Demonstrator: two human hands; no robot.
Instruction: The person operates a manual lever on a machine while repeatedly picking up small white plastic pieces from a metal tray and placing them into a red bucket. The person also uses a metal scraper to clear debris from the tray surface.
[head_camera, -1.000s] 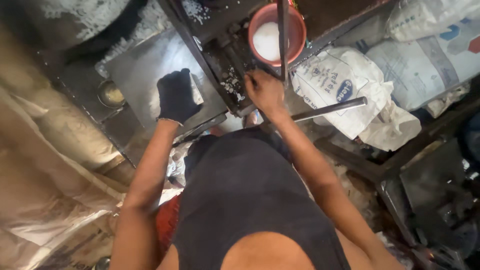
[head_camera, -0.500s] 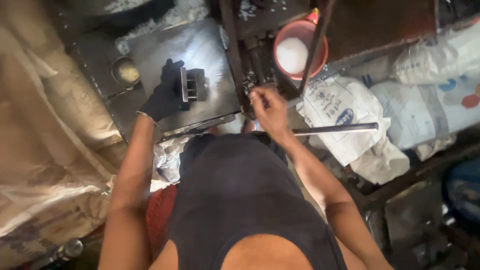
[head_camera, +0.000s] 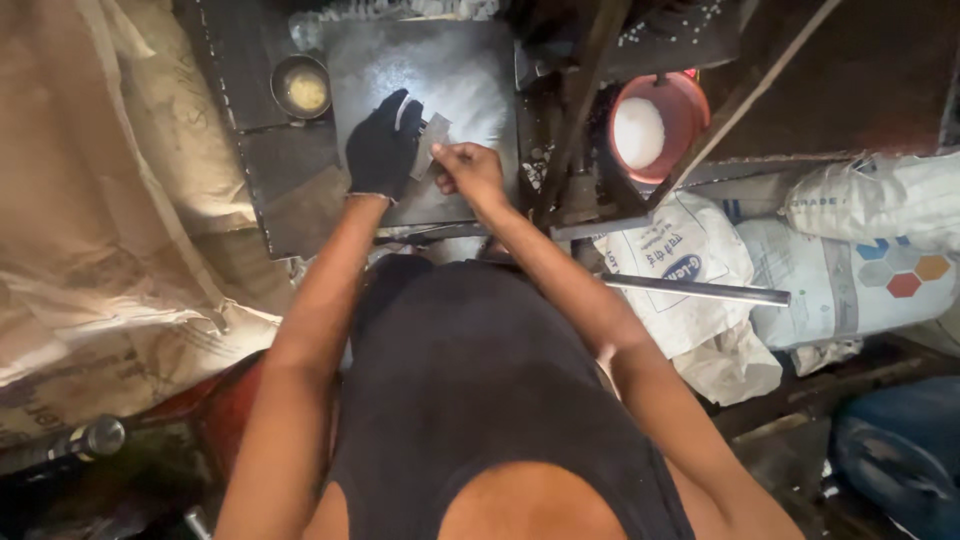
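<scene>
I see the left hand (head_camera: 383, 152), in a black glove, gripping a small flat metal piece (head_camera: 430, 143) over the steel plate (head_camera: 455, 75) on the bench; the bare right hand (head_camera: 470, 172) has its fingers pinched on the piece's lower edge; it looks stiff, thin, light, probably sharp-edged, so best held by the edges; a red bucket (head_camera: 680, 110) sits nearby.

Both arms stretched forward; gloved left hand (head_camera: 383, 150) curled, bare right hand (head_camera: 468, 172) pinching, hands touching.

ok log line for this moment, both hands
left hand: gloved, holds small metal piece | right hand: bare, pinches same piece | over metal plate
</scene>
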